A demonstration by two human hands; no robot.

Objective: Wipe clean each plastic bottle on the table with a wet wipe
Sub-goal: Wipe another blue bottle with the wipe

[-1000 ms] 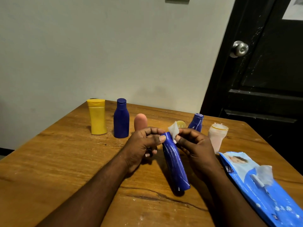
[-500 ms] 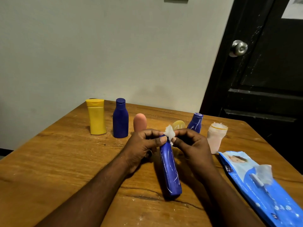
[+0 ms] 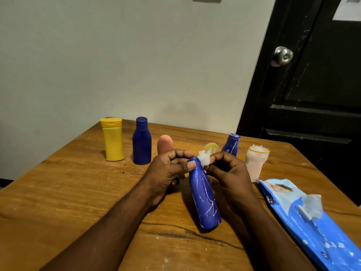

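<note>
A long blue bottle (image 3: pixel 204 198) with white scratch marks leans over the wooden table (image 3: pixel 68 192), its base toward me. My left hand (image 3: pixel 166 173) grips its top end with thumb and curled fingers. My right hand (image 3: pixel 230 173) pinches a small white wet wipe (image 3: pixel 204 158) against that top end. Behind the hands stand a yellow bottle (image 3: pixel 113 139), a dark blue bottle (image 3: pixel 142 141), a pink bottle (image 3: pixel 164 144), a small blue bottle (image 3: pixel 231 144) and a pale pink bottle (image 3: pixel 255 165) with wipe bits on top. A yellowish bottle (image 3: pixel 211 147) is mostly hidden.
A blue pack of wet wipes (image 3: pixel 312 222) lies at the right front of the table, a wipe sticking out of its opening. A dark door (image 3: pixel 312 85) with a metal knob (image 3: pixel 282 55) stands behind the table's right side. A pale wall is at the back.
The blue bottle's base has swung left, then back right, while both hands stay at its top. The wipe now bunches on the bottle's tip.
</note>
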